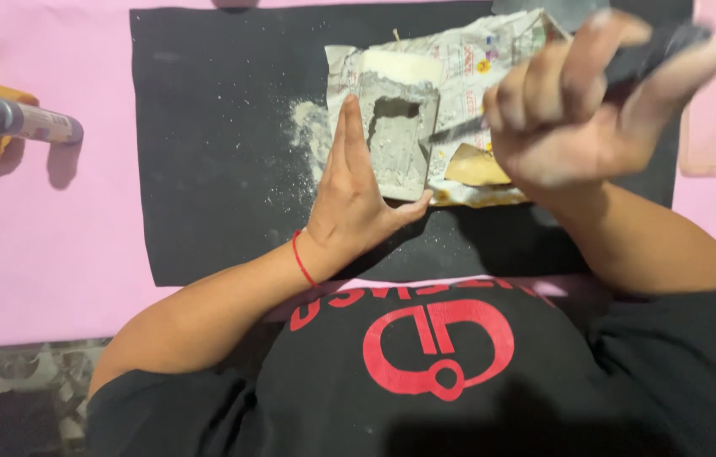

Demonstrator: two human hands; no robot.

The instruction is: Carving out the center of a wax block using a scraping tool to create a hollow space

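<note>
Head view: The grey block [396,140], hollowed at its centre, lies on crumpled newspaper [468,59] spread over the black mat [206,169]. The left hand [354,195] stands flat and open against the block's left side, thumb hooked under its near edge, holding nothing; this bracing appears to keep the block from sliding. The right hand [578,110], to the right of the block, is closed around a dark-handled tool [629,63], its thin tip aimed at the cavity; motion blur hides the exact grip. Grey dust [303,127] lies just left of the block. Left of the block the mat is bare up to its edge; well beyond that, a spray can [15,118] rests on the pink surface [45,237].
</note>
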